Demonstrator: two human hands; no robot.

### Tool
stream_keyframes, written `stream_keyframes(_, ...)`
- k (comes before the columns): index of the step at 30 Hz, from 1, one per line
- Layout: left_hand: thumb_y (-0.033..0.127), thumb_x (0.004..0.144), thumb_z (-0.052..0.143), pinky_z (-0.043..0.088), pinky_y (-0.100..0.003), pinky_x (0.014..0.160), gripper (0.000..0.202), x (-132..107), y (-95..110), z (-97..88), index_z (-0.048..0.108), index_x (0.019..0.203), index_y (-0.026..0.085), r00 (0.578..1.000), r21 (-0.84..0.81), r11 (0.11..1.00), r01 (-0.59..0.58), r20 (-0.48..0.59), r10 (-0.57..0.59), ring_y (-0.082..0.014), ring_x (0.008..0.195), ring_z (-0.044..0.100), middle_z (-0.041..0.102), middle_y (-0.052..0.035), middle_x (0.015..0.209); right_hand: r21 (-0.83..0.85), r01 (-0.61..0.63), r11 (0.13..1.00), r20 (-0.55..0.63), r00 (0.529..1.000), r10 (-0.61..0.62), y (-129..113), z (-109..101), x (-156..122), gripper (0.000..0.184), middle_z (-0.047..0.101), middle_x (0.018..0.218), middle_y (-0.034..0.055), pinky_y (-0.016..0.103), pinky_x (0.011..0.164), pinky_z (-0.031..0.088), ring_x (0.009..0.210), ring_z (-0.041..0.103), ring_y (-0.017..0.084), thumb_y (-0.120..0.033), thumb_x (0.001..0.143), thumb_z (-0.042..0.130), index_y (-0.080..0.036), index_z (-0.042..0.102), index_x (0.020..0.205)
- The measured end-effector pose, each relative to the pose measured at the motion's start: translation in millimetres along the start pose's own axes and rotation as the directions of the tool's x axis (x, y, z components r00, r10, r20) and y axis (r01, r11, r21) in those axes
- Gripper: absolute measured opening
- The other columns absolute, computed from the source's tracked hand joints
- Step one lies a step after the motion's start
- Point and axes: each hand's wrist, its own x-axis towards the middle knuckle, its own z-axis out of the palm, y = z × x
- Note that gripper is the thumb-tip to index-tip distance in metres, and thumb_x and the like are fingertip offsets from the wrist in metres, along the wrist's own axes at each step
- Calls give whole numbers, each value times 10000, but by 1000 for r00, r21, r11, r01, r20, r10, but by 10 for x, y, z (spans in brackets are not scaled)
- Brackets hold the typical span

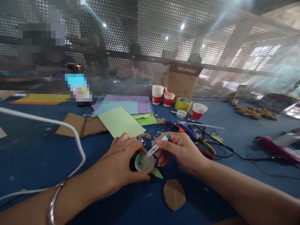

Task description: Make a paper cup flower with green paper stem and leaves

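My left hand (126, 159) is wrapped round a small paper cup (148, 165), its open mouth tilted toward me. Green colouring marks part of the inside. In my right hand (174, 148) is a white marker pen (154, 150) with a green end, pinched between thumb and fingers. The pen's lower tip reaches into the cup, against or close to the green patch. A pale green paper piece (157, 172) sticks out beside the cup's base. Nearer me lies a rough oval of brown cardboard (174, 194).
Coloured paper sheets (122, 120) and folded cardboard (82, 125) lie behind my left hand. A blue glue gun (185, 127) with a black cord rests among scraps. Paper cups (157, 93), yellow tape (183, 104) and a carton (181, 79) stand farther back. A white cable (78, 140) loops at left.
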Motion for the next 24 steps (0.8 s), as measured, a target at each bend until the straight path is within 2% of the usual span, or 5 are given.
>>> stream_keyframes(9,438,659,939,376,-392,883,453,-15,-6,25,682,980,248,999,2,1000,5,-38,-4,-294,1063,497,622,-21,1007,-3,-1,1000,6,1000,2,-2,8,-8,430,702,670,21,206,523,589,534,685,118,-506,819,850,-112,717,927)
stream_keyframes(14,428,674,922,389,-390,884,422,-17,-13,26,690,978,252,999,8,1000,-17,-49,17,-282,1046,514,627,-14,988,-42,-22,999,45,999,24,-25,-4,-11,419,689,656,16,191,485,570,504,662,105,-507,843,827,-113,685,858)
stream_keyframes(20,468,652,941,395,-398,903,486,-24,-21,31,717,1031,264,998,21,1000,12,-56,-11,-298,1052,497,608,-28,1014,-119,22,993,-100,994,-34,-32,-53,28,456,673,627,2,199,462,560,486,653,112,-547,795,848,-126,671,817)
stream_keyframes(24,486,660,932,401,-382,905,480,-28,-34,37,724,1032,264,997,29,999,-15,-73,17,-293,1056,504,629,-28,1024,-285,29,958,-143,987,-73,-27,-114,30,461,658,594,4,198,432,508,453,616,111,-555,765,864,-147,651,732)
